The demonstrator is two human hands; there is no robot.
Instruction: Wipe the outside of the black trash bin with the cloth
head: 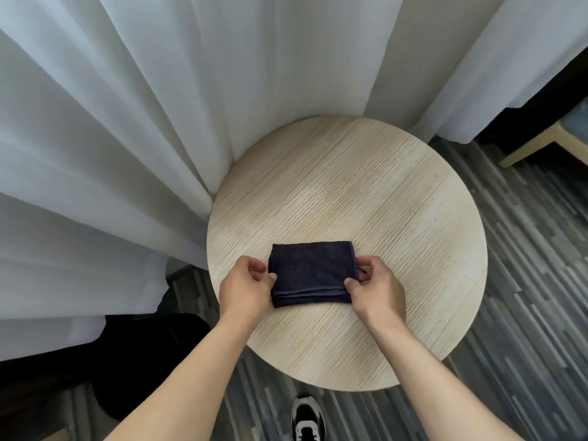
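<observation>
A dark navy cloth (310, 270), folded into a rectangle, lies on the round light-wood table (381, 218). My left hand (246, 286) pinches the cloth's left edge and my right hand (372, 288) pinches its right edge. A large black shape (152, 361) stands on the floor at the lower left, beside the table and partly under the curtain; it may be the black trash bin, but its form is unclear.
White sheer curtains (159, 122) hang behind and to the left of the table. A wooden chair leg (534, 148) shows at the right edge. The floor is striped grey carpet (525, 313). My shoe (307, 418) is below the table's near edge.
</observation>
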